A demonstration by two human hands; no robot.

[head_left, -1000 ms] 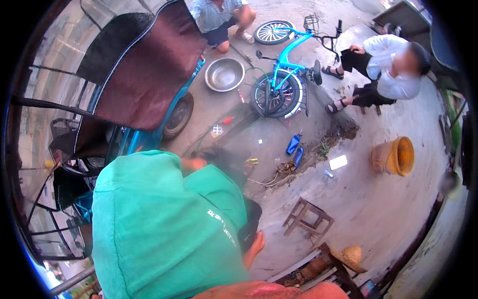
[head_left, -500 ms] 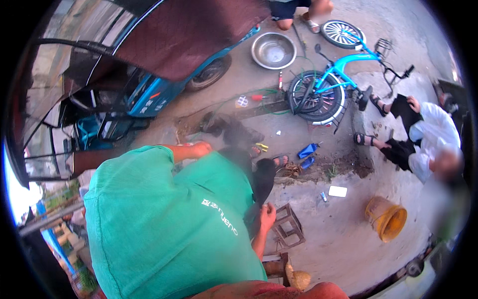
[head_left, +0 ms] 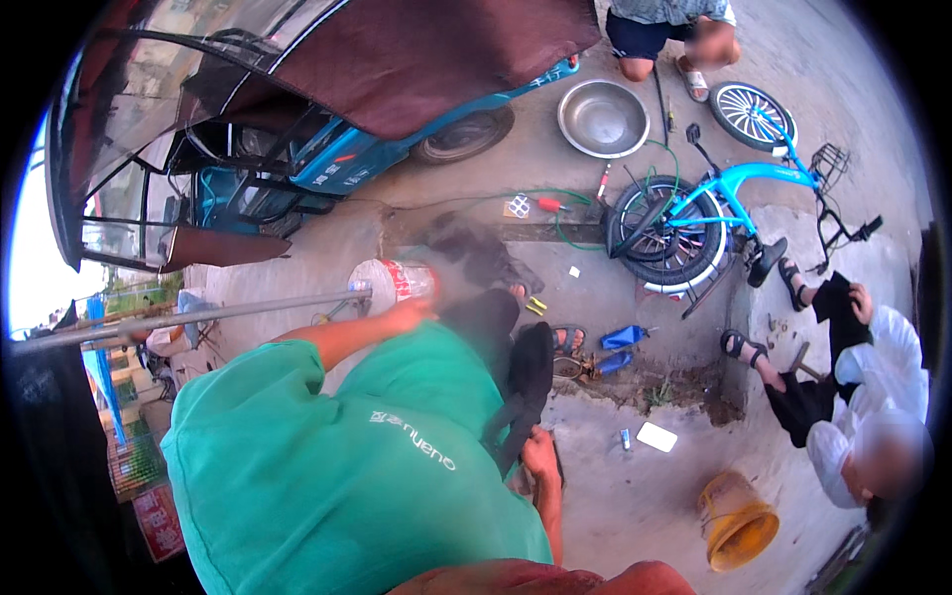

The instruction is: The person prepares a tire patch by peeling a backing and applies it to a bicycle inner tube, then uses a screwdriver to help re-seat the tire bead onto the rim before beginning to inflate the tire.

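My left hand (head_left: 409, 311) is held out at the end of the bent left arm, its fingers curled. What it holds, if anything, is hidden. Beside it, in the picture, stands a white and red bucket (head_left: 382, 281) with a grey pole (head_left: 218, 312) rising from it; I cannot tell whether the hand touches it. My right hand (head_left: 539, 454) is low on the right, next to my dark trousers (head_left: 528, 382), with fingers closed. Whatever is in them is too small to make out. A green shirt (head_left: 347, 466) covers my torso, bent forward over sandalled feet (head_left: 568, 340).
A blue bicycle (head_left: 729, 184) lies on its side near a metal basin (head_left: 603, 119). Blue pouches (head_left: 620, 342), yellow-handled pliers (head_left: 536, 306), a white phone-like slab (head_left: 656, 436) and a yellow bucket (head_left: 739, 521) lie around. A blue tricycle (head_left: 347, 159) stands left. One person (head_left: 873, 367) sits right, another (head_left: 674, 35) far.
My view has shifted, so most things sit farther right. The pole and the white and red bucket have come into sight. The wooden stool by my right hand is now mostly hidden.
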